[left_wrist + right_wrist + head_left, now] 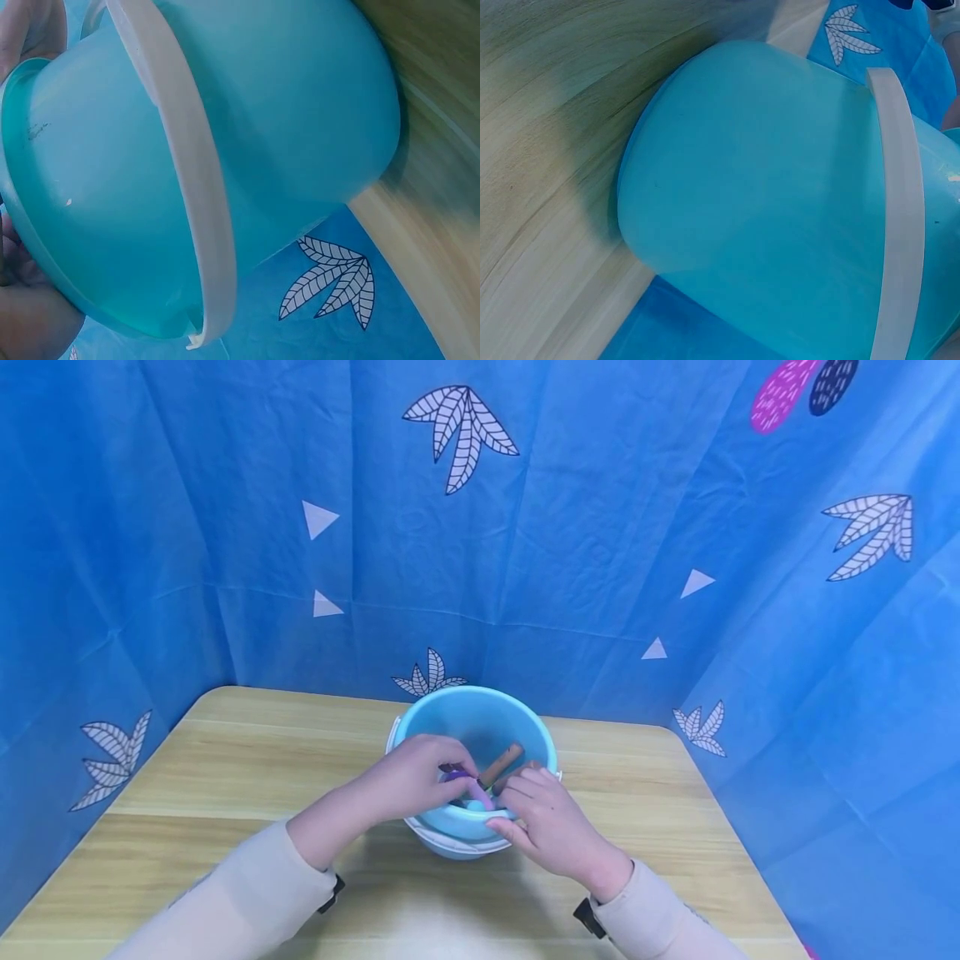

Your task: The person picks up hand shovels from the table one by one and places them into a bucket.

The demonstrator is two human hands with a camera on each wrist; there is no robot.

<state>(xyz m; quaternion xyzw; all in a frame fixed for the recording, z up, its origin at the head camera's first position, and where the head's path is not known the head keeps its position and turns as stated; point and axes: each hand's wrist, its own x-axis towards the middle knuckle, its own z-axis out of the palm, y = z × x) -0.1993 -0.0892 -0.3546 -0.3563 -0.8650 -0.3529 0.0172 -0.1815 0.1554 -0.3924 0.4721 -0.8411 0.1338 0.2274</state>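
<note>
A light-blue bucket point(465, 692) stands upright on the wooden table, with its white handle point(195, 165) hanging down outside. Over the left rim reaches my left hand point(420, 777), its thumb and curled forefinger pinching a pink curved piece point(482, 795) inside. A purple bit point(454, 775) shows between those fingers. My right hand point(547, 818) grips the front right rim, thumb outside and fingers inside. Near its fingers lie a brown stick-like handle point(501, 764) and a light-blue rounded piece point(476, 806). The fingertips and the lower contents are partly hidden.
The wooden table point(300, 760) spreads around the bucket. A blue patterned curtain point(585, 527) surrounds its back and sides, close behind the bucket.
</note>
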